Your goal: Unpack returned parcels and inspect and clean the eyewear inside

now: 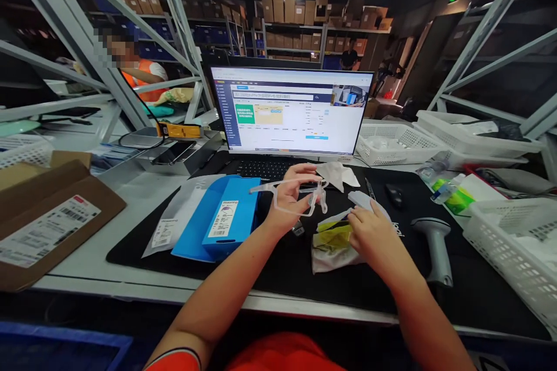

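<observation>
Clear plastic glasses are held up above the black desk mat by my left hand, its thumb and fingers closed on the frame. My right hand has its fingers closed at the edge of a soft white-and-yellow packet lying on the mat; the fingertips are partly hidden. A crumpled white tissue lies just beyond my left hand. Left of that hand stands an open blue box with a white label, over a white plastic bag.
A monitor stands behind a keyboard. To the right are a mouse, a handheld scanner and white baskets. A cardboard box lies left. A person in an orange vest is beyond the metal frame.
</observation>
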`<action>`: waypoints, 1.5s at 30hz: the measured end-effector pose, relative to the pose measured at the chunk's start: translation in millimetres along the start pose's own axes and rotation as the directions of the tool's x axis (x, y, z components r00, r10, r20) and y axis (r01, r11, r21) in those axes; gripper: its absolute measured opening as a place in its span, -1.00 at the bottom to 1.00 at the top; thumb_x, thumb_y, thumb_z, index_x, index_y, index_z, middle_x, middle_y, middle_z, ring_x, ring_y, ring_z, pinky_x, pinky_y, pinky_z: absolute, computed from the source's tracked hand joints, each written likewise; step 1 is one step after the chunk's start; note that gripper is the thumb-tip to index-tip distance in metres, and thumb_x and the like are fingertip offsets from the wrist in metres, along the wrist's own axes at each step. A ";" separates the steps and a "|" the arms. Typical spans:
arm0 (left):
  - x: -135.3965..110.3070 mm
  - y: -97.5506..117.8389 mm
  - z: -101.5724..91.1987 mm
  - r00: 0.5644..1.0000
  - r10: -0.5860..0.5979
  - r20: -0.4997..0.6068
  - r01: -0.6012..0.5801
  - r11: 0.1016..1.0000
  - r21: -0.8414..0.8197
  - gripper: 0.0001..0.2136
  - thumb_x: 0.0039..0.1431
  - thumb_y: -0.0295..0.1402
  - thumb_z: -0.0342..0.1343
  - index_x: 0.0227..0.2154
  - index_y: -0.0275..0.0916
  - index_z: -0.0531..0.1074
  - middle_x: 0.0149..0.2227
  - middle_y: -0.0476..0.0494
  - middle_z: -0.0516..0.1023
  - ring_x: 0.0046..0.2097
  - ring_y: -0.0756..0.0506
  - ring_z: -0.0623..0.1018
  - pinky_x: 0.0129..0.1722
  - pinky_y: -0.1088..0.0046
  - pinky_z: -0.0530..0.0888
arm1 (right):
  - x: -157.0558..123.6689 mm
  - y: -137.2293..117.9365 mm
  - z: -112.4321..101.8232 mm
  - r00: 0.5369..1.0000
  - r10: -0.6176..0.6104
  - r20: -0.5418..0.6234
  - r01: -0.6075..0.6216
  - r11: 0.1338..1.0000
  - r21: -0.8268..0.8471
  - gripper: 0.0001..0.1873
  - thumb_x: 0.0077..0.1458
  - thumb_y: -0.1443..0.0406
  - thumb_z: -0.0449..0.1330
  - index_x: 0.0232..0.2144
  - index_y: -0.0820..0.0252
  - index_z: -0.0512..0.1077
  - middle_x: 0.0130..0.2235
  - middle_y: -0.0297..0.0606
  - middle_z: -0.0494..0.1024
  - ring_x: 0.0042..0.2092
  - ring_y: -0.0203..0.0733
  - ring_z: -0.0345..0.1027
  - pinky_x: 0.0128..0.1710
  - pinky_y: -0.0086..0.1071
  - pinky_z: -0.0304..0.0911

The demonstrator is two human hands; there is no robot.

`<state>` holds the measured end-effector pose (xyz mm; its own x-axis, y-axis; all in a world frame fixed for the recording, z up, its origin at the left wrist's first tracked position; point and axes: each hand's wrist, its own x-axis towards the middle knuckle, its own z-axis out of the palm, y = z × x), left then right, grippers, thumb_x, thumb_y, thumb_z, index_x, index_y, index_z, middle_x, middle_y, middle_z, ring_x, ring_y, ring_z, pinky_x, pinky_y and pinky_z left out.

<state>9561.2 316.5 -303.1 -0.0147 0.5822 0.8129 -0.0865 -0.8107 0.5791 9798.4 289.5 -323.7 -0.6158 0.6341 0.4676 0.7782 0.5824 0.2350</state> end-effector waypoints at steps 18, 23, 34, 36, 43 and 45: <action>17.0 -30.9 64.3 0.949 -0.293 0.116 0.315 0.880 -0.356 -0.66 -0.01 -0.16 0.42 -0.25 -0.23 0.54 0.01 -0.23 0.52 0.06 -0.16 0.51 0.06 0.23 0.44 | -21.3 49.0 -5.1 0.967 0.250 -0.050 -0.207 0.883 0.421 -0.53 0.09 0.28 0.31 0.08 0.11 0.45 0.02 -0.10 0.60 0.02 0.04 0.52 0.03 -0.07 0.44; 9.5 -36.5 70.2 0.914 -0.351 0.201 0.402 0.844 -0.355 -0.66 -0.01 -0.21 0.42 -0.19 -0.23 0.56 0.04 -0.24 0.52 0.06 -0.15 0.51 0.09 0.24 0.42 | 0.9 35.6 -22.1 0.911 0.296 -0.288 -0.102 0.836 0.539 -0.07 0.03 0.17 0.39 0.37 0.04 0.08 0.32 -0.03 0.27 0.30 0.13 0.22 0.26 0.07 0.22; -24.4 -44.6 61.3 0.846 -0.501 0.182 0.530 0.828 -0.184 -0.56 0.15 -0.14 0.28 0.04 -0.23 0.50 0.03 -0.29 0.57 0.04 -0.20 0.56 0.09 0.16 0.47 | 30.9 20.2 11.2 0.913 0.277 -0.298 -0.103 0.866 0.488 -0.44 0.12 0.31 0.24 0.17 0.11 0.31 -0.24 -0.26 0.52 -0.21 -0.10 0.47 -0.16 -0.20 0.46; -36.3 -32.0 54.0 0.827 -0.539 0.162 0.558 0.823 -0.105 -0.60 0.15 -0.26 0.27 0.04 -0.26 0.50 -0.01 -0.30 0.59 -0.01 -0.20 0.59 0.04 0.15 0.49 | 39.1 21.4 13.9 0.928 0.285 -0.239 -0.175 0.901 0.396 -0.48 0.11 0.34 0.22 0.14 0.12 0.32 -0.25 -0.24 0.51 -0.22 -0.08 0.47 -0.24 -0.24 0.42; -62.4 58.5 13.3 0.833 -0.235 0.500 0.095 0.953 0.289 -0.83 0.23 -0.50 0.09 -0.23 -0.28 0.58 -0.20 -0.18 0.65 -0.12 -0.11 0.60 -0.03 0.33 0.50 | 69.2 -4.7 21.2 0.982 0.186 0.019 -0.186 0.983 0.004 -0.52 0.06 0.40 0.30 0.04 0.18 0.32 -0.14 -0.17 0.54 -0.17 -0.05 0.47 -0.37 -0.33 0.27; -66.2 72.6 3.1 0.806 -0.172 0.566 -0.014 0.951 0.309 -0.84 0.25 -0.48 0.09 -0.20 -0.29 0.56 -0.17 -0.19 0.65 -0.11 -0.11 0.60 -0.04 0.35 0.49 | 76.7 -11.7 21.4 0.987 0.156 0.041 -0.150 0.981 -0.126 -0.59 0.11 0.41 0.26 0.02 0.23 0.32 -0.14 -0.11 0.52 -0.15 -0.02 0.44 -0.36 -0.31 0.24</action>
<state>9559.0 218.9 -314.6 0.5674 0.5736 0.5908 0.2256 -0.7983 0.5584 9739.4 342.3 -308.8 -0.4909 0.7377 0.4634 0.8712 0.4116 0.2676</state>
